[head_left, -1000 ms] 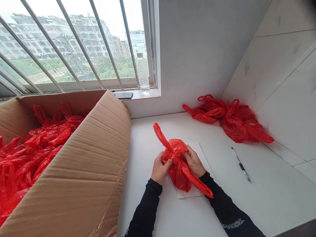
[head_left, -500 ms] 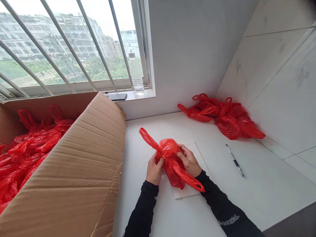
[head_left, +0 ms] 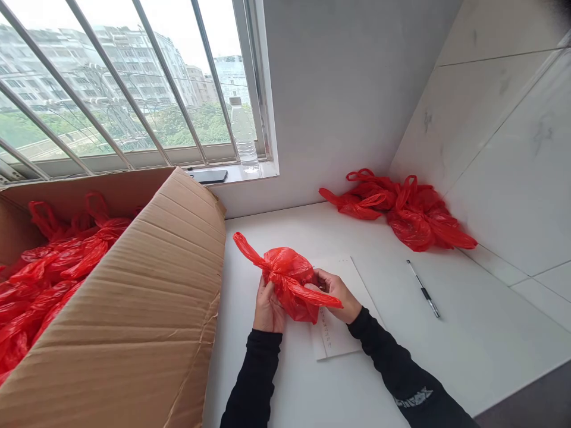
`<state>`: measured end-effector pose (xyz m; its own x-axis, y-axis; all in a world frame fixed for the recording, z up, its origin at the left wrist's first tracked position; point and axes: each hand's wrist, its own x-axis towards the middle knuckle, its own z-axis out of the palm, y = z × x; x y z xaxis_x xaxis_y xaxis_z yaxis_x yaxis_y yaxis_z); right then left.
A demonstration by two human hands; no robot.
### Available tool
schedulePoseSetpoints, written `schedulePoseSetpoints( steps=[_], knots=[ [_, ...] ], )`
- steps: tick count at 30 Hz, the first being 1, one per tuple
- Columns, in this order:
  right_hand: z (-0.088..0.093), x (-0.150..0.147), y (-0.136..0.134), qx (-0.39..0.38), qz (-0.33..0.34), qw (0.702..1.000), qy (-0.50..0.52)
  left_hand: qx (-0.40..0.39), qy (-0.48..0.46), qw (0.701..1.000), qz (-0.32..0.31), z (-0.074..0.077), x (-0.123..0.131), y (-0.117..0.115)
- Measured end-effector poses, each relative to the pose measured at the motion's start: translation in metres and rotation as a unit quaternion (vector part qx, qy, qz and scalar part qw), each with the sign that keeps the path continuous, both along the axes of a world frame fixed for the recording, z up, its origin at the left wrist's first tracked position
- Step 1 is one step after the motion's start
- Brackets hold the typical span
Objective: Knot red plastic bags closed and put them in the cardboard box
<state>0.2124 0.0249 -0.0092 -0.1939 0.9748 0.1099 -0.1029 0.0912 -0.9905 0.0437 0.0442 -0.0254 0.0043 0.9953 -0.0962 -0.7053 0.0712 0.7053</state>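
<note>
A knotted red plastic bag point(head_left: 292, 282) is between my two hands, above the white tabletop. One looped handle sticks out to the upper left, the other to the lower right. My left hand point(head_left: 269, 306) grips the bag's left side near the knot, thumb in front. My right hand point(head_left: 336, 292) holds its right side, some fingers hidden behind the bag and its handle. What the bag contains cannot be made out. Partly beneath the bag and my right hand lies a white notepad point(head_left: 348, 333) with handwriting along its left part.
On the left stands a large open cardboard box point(head_left: 147, 309) holding several red bags point(head_left: 57, 267). More red bags point(head_left: 410, 214) lie against the back right wall. A pen point(head_left: 423, 289) rests right of the notepad. A bottle point(head_left: 244, 137) and a phone point(head_left: 209, 176) are on the windowsill.
Both hands have shifted left with the red bag, the right hand less so. The bag's lower right handle has swung up and left, and more handwriting on the notepad shows.
</note>
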Motion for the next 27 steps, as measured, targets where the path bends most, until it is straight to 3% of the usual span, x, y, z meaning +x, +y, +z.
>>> schedulePoseSetpoints(
  steps=[5, 10, 20, 27],
  knots=[
    [-0.003, 0.001, 0.002, 0.001, -0.07, 0.997, 0.015, 0.015, -0.008, 0.996, -0.087, 0.011, 0.004, -0.01],
    [-0.009, 0.004, 0.009, -0.014, -0.13, 0.991, 0.041, 0.03, 0.033, 0.99, -0.134, 0.013, 0.008, -0.013],
    [-0.001, -0.001, 0.003, -0.011, -0.112, 0.993, 0.038, 0.023, 0.065, 0.995, -0.072, 0.0, 0.009, -0.005],
    [-0.004, 0.004, 0.006, -0.023, -0.156, 0.987, 0.034, 0.037, 0.02, 0.983, -0.18, 0.023, 0.013, -0.014]
  ],
)
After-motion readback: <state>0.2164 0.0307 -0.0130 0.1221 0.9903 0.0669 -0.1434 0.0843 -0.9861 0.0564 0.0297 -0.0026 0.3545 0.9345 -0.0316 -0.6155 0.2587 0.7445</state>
